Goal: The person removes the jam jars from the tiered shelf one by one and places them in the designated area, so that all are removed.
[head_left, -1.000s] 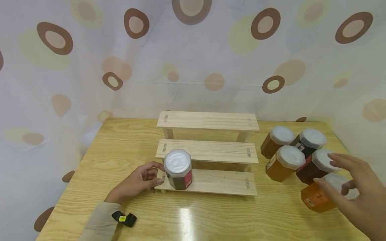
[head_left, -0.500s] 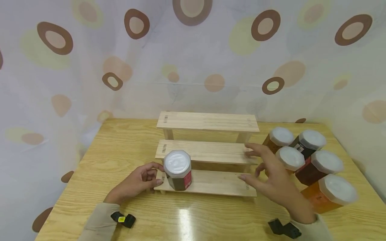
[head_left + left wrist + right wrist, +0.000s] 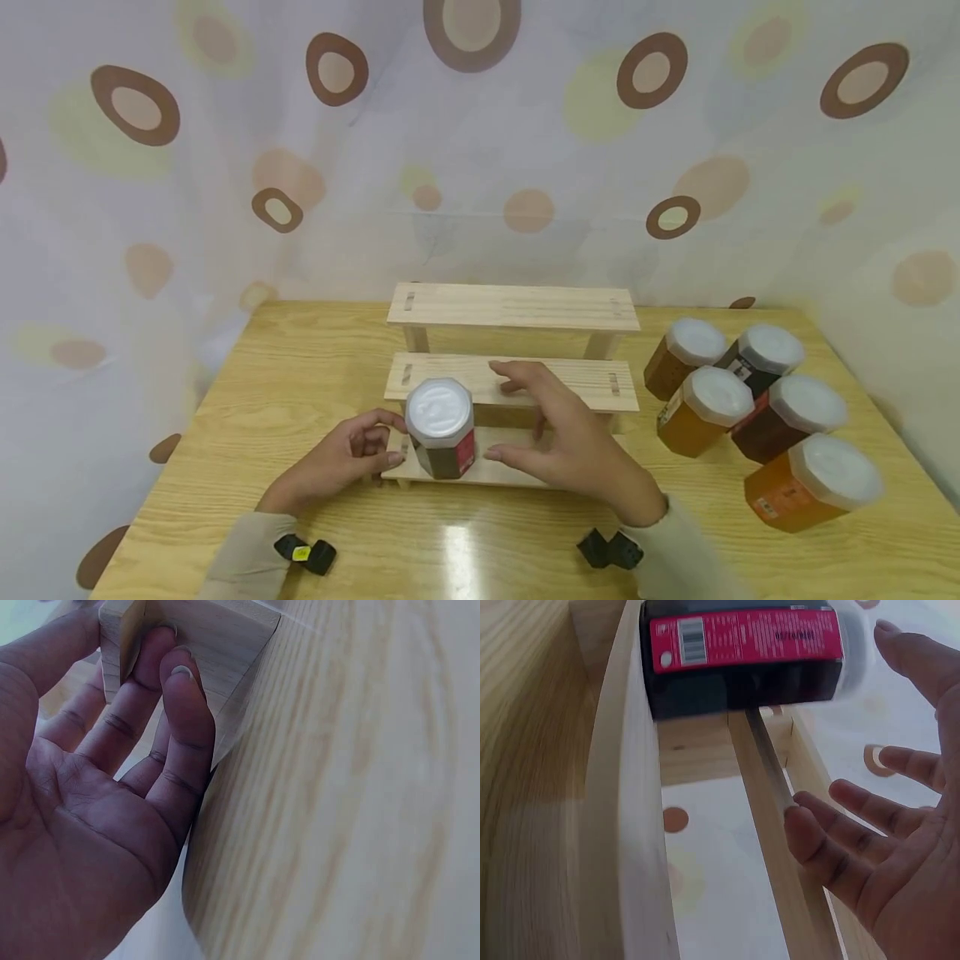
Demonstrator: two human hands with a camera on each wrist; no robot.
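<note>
A three-tier wooden display rack (image 3: pixel 517 307) stands on the table. On the left end of its lowest step sits a dark jar (image 3: pixel 441 425) with a whitish lid and a red label, upright. My left hand (image 3: pixel 341 458) grips the rack's left end beside the jar; in the left wrist view, curled fingertips touch the rack's wood (image 3: pixel 210 637). My right hand (image 3: pixel 573 433) hovers over the lower steps, right of the jar, thumb and fingers spread and holding nothing. In the right wrist view, the jar's barcode label (image 3: pixel 742 639) faces that hand (image 3: pixel 900 817), with a gap between.
Several lidded jars stand at the table's right, among them an orange one (image 3: pixel 810 487) nearest the front, an amber one (image 3: pixel 690 425) and a dark red one (image 3: pixel 772 429). A patterned curtain (image 3: pixel 480 167) hangs behind the wooden table (image 3: pixel 300 367).
My right hand has moved left from the group of jars to near the jar on the rack, holding nothing. My left hand and that jar stay in place.
</note>
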